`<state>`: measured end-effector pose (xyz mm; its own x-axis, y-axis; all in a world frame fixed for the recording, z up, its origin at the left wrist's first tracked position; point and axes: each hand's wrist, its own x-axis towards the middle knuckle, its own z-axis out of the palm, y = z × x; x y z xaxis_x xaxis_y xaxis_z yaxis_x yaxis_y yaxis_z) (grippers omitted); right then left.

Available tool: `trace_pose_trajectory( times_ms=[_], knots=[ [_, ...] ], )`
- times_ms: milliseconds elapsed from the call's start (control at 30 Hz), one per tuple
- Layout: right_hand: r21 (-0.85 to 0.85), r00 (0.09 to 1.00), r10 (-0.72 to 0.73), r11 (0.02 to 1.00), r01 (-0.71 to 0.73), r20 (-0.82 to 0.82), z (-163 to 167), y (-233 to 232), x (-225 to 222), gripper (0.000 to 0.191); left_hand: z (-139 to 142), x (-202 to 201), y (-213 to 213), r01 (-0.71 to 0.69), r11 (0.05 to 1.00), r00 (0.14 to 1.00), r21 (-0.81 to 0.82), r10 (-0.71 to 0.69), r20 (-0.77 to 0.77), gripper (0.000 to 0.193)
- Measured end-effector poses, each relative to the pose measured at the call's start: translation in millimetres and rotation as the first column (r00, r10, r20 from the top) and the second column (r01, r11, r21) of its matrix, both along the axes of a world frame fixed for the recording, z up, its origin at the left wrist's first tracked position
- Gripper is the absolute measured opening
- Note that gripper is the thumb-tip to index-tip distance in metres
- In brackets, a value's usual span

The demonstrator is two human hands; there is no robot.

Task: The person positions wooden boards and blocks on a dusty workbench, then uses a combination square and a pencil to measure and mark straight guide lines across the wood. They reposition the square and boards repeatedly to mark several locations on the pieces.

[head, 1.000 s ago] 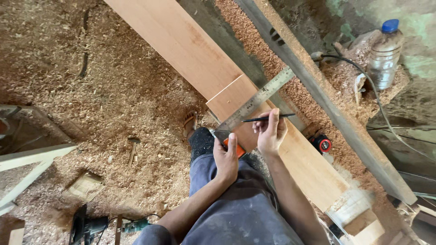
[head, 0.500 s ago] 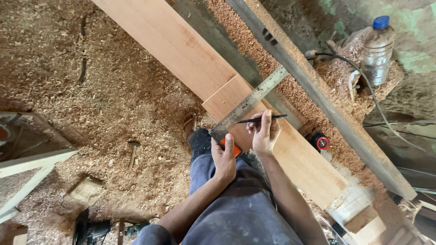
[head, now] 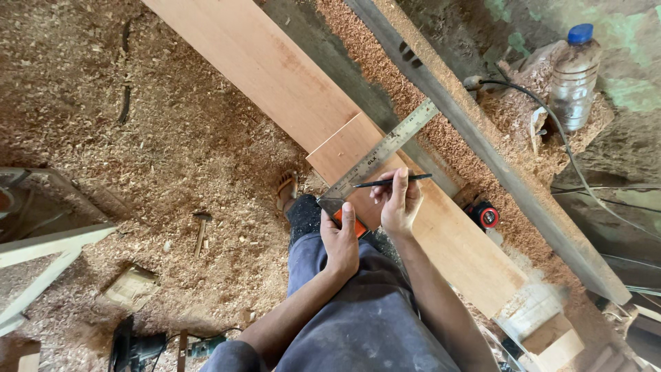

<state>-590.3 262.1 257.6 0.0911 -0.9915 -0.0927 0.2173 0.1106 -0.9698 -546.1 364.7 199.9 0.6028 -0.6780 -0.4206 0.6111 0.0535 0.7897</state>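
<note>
A long reddish wooden plank (head: 275,76) runs diagonally across the view, with a shorter board (head: 348,148) lying on it. A metal try square (head: 382,155) lies across the board, its orange handle at the board's near edge. My left hand (head: 341,241) presses on that orange handle. Just to its right, my right hand (head: 398,203) holds a dark pencil (head: 392,182) with the tip against the square's blade on the board.
Sawdust covers the floor. A red tape measure (head: 485,215) lies right of the plank. A plastic bottle (head: 571,76) with a blue cap stands at the top right, near a cable (head: 551,124). A hammer (head: 201,231) and a power tool (head: 138,348) lie at the left.
The view has shifted slightly. Both hands stay on the square and the pencil at the same place on the board.
</note>
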Motion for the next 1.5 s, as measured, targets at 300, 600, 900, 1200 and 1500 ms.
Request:
trace_pose_trajectory(
  times_ms=[300,600,900,1200,1500],
  knots=[
    [-0.194,0.782,0.329,0.851,-0.489,-0.529,21,-14,21,0.043,4,8,0,0.032,0.998,0.999,0.061,-0.031,-0.024,0.021],
    [0.181,0.025,0.223,0.845,-0.504,-0.974,53,-84,16,0.041,14,15,-1,0.046,0.993,0.998,0.106,-0.050,0.034,0.028],
    [-0.398,0.503,0.036,0.563,-0.724,-0.864,54,18,58,0.027,12,22,-2,0.125,0.977,0.963,0.171,-0.161,0.216,0.028],
    [-0.492,0.358,-0.349,0.721,-0.487,-0.866,104,-90,4,0.032,38,22,-5,0.086,0.993,0.996,0.075,-0.086,0.007,0.024],
    [-0.413,0.586,-0.055,0.762,-0.498,-0.808,82,22,-49,0.017,58,40,23,0.461,0.884,0.887,-0.073,-0.459,0.044,0.028]
  ],
)
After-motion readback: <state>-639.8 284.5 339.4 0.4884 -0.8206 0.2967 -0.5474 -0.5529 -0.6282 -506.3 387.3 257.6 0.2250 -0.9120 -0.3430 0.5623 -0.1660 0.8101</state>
